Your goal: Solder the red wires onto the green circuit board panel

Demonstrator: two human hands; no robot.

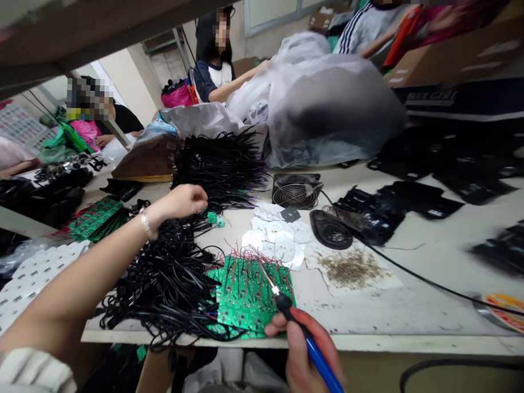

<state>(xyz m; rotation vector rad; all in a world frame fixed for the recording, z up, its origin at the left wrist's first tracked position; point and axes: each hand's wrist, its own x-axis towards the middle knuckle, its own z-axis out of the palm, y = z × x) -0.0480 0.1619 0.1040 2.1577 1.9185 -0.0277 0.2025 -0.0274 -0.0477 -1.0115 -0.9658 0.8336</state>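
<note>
My right hand (310,350) grips a soldering iron (320,365) with a blue handle. Its metal tip slants over a panel of green circuit boards (245,302), from which thin red wires stick up. My left hand (184,200) is stretched forward with its fingers curled together, next to a bundle of black cables (220,166). Whatever those fingers hold, if anything, is hidden. Below the left hand, small green boards (216,219) lie on the table. A tangled heap of black cables (160,284) spreads beneath my left forearm and touches the panel's left side.
Behind the panel are white discs (285,246), a small fan (296,191) and an iron stand (332,229). Brown bits (349,268) cover a sheet. A solder spool (509,311) sits right; more green boards (98,218) lie left. Co-workers sit beyond a large plastic bag (334,107).
</note>
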